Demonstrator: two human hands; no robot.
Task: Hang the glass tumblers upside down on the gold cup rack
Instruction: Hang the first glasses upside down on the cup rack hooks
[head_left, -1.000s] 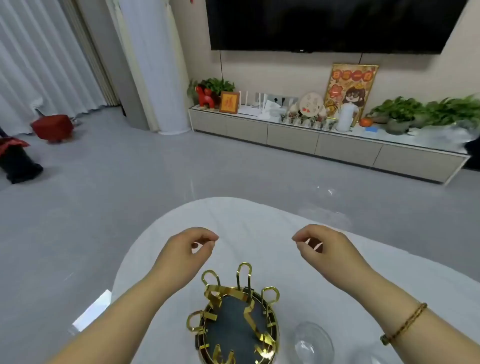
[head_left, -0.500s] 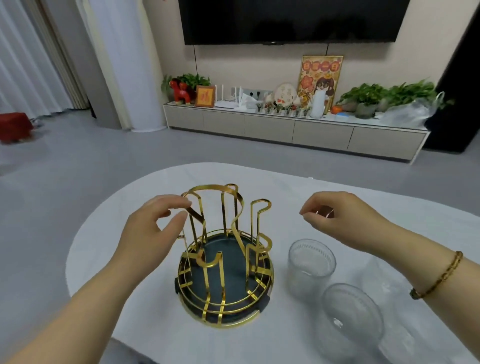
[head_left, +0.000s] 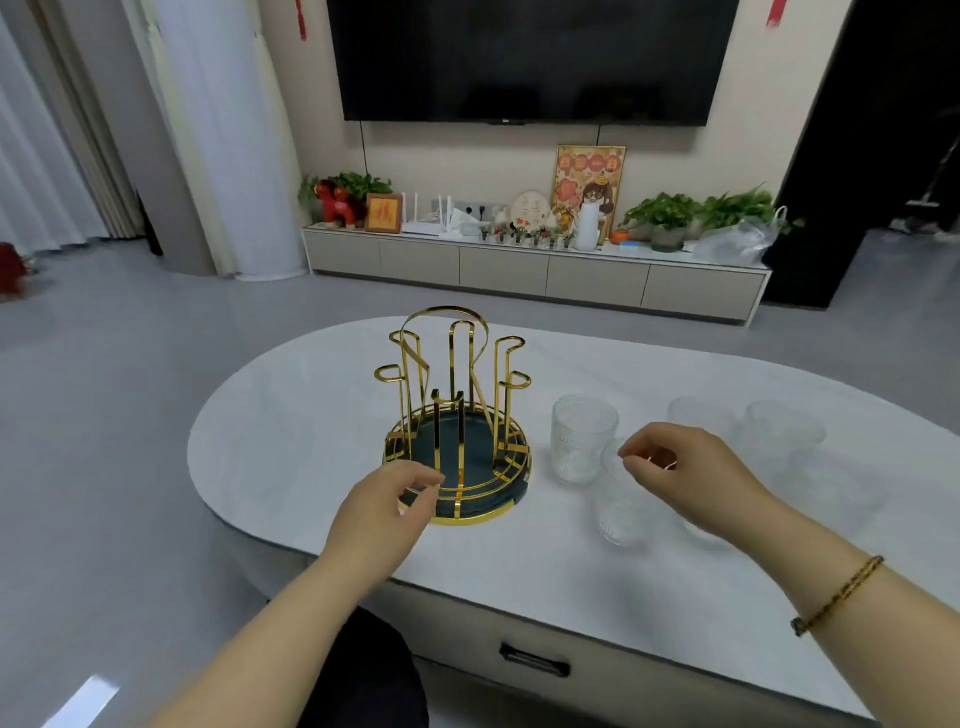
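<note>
**Rack now in full view, nothing hung yet**

The view has pulled back since a second ago. The left hand (head_left: 387, 512) has dropped to the gold cup rack (head_left: 457, 421)'s near rim, fingers curled, holding nothing. All pegs stand bare. The right hand (head_left: 685, 473), loosely pinched and empty, hovers over the glass tumblers (head_left: 584, 447) on the white table (head_left: 291, 415); the far tumblers blur, so their count is unclear.

A large dark television (head_left: 524, 60) hangs on a beige wall (head_left: 737, 161) above a long low cabinet (head_left: 535, 273) crowded with potted plants (head_left: 696, 210) and ornaments. Grey floor (head_left: 130, 374) spreads around; white curtains (head_left: 47, 156) hang at left.
</note>
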